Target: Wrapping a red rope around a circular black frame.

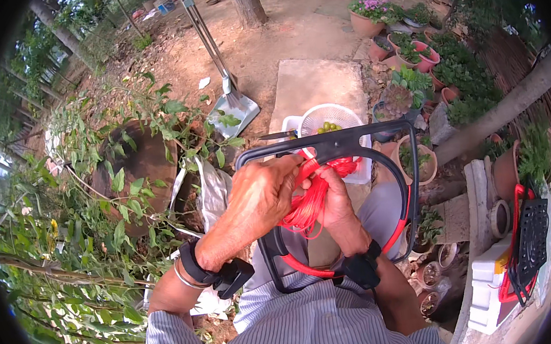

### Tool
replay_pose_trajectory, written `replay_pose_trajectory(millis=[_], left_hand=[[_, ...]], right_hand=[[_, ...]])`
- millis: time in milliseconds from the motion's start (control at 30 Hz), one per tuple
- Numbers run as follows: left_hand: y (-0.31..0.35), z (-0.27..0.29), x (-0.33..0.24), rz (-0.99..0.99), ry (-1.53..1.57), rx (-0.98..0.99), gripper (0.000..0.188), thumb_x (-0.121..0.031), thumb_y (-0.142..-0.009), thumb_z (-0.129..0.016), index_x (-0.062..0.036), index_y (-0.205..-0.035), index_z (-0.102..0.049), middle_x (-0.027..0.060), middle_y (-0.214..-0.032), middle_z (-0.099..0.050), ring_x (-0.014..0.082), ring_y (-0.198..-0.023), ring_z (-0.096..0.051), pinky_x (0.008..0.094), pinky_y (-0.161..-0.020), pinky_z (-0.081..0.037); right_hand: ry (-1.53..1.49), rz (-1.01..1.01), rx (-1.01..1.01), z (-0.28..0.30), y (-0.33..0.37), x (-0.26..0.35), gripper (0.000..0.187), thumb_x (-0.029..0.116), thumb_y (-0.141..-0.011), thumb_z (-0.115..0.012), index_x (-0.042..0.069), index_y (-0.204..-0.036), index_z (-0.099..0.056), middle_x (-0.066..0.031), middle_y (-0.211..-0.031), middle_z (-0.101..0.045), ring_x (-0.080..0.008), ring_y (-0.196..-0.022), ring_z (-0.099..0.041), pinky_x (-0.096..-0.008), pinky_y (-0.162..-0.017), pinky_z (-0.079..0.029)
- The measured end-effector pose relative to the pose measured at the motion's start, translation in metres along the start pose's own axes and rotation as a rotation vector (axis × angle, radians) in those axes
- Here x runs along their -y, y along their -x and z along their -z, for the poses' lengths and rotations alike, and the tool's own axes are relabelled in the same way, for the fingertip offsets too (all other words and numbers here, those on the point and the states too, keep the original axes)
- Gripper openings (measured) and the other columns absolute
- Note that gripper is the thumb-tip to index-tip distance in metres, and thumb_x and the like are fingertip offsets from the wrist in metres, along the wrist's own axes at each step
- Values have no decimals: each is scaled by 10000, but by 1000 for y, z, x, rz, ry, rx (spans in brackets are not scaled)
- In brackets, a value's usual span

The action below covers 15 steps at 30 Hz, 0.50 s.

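Observation:
A bundle of thin red cord (304, 211) hangs between my hands above my lap. My left hand (257, 189) is closed, its thumb and fingers pinching the upper part of the bundle. Lower and to the right, my right hand (336, 201) has its fingers wrapped round the same strands. Resting about my lap is a black frame with a red lower bar (386, 139); its top bar passes just beyond the hands. The tips of some fingers are hidden by the cord.
Beyond the frame sits a white colander (328, 111) with several green fruits (329, 127). A dustpan (235, 114) lies ahead to the left. Leafy plants and a large round dark pan (130, 174) stand left; potted plants (425, 57) and a white box (486, 285) line the right.

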<state>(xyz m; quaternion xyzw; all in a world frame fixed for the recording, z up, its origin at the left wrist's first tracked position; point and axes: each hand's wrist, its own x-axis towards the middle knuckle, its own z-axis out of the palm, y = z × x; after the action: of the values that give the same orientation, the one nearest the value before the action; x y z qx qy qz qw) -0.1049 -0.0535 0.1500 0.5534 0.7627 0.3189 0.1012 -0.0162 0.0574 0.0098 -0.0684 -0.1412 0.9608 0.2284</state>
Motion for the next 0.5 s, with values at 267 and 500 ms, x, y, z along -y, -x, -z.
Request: replay_pose_trajectory(millis=[267, 500], left_hand=[[-42, 12, 0, -186, -175, -160, 255, -222, -883, -605, 14, -959, -665, 184, -808, -658, 372, -713, -622, 403, -643, -481], [-67, 10, 4, 190, 309, 278, 159, -144, -892, -634, 10, -857, -656, 7, -565, -574, 52, -488, -488, 241, -437, -365]], right_hand=[[26, -82, -12, -13, 4, 3, 232, 229, -841, -610, 46, -981, -590, -97, -745, -610, -208, -671, -586, -332, -639, -499], [154, -85, -21, -17, 9, 11, 199, 173, -873, -558, 26, -1006, -577, -97, -767, -608, -199, -666, -600, -313, -613, -510]])
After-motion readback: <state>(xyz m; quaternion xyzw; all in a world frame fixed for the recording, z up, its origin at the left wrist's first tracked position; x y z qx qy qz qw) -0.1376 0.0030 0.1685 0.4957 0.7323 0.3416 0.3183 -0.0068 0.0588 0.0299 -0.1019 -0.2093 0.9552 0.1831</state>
